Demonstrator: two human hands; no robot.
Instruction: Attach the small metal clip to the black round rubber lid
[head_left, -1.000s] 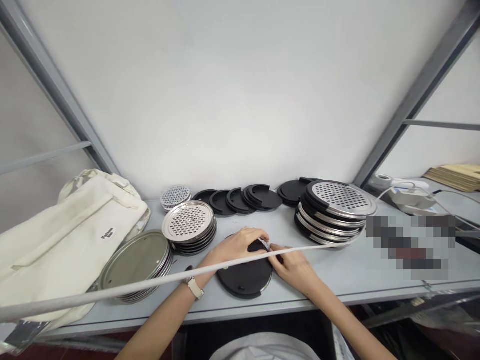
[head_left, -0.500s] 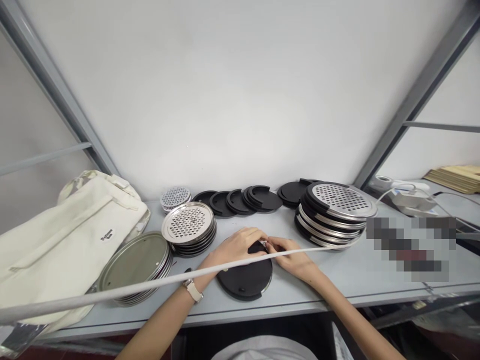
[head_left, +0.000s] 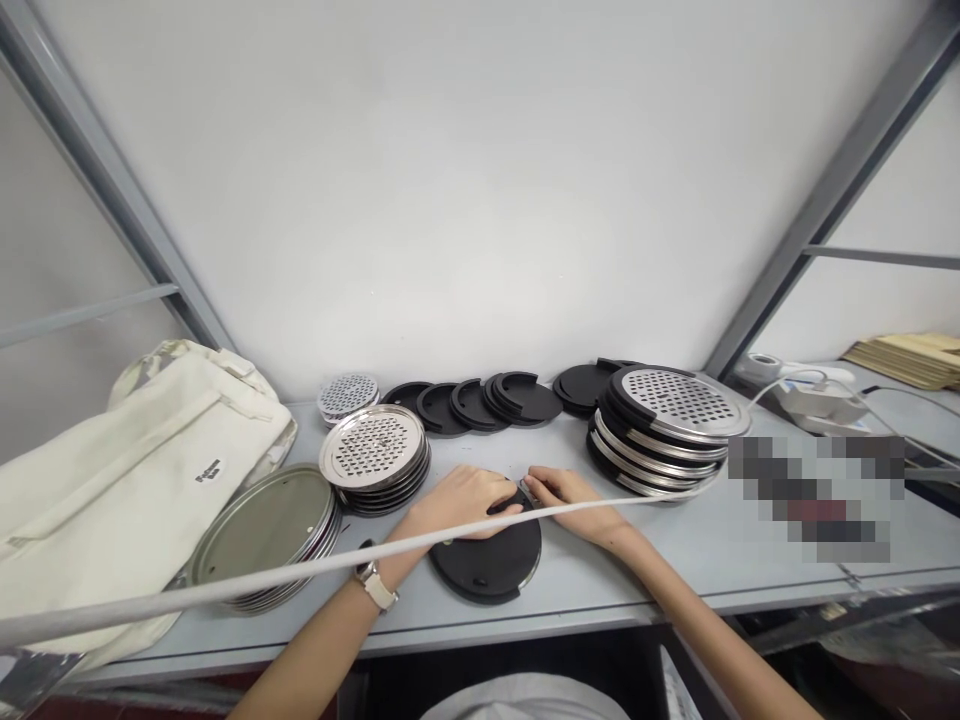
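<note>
A round black disc (head_left: 491,565) with a raised part rim lies flat near the table's front edge. My left hand (head_left: 472,503), a watch on its wrist, rests over the disc's upper part, with fingers curled round its far side. At the disc's upper right edge my right hand (head_left: 566,500) is closed in a pinch; whatever lies between the fingertips is too small to make out. Left of the hands stands a stack of perforated metal discs (head_left: 373,447). To the right is a taller stack of perforated metal discs in black holders (head_left: 679,405).
Along the wall lie several black discs (head_left: 525,397) in an overlapping row. A stack of olive-green plates (head_left: 266,525) and a cream bag (head_left: 150,480) are at the left. A white cord (head_left: 300,570) crosses the view in front of my hands. White devices (head_left: 814,400) stand far right.
My right hand's fingertips have drawn slightly away from the left hand's fingers. The left hand remains on the black disc. The whole view has shifted a little.
</note>
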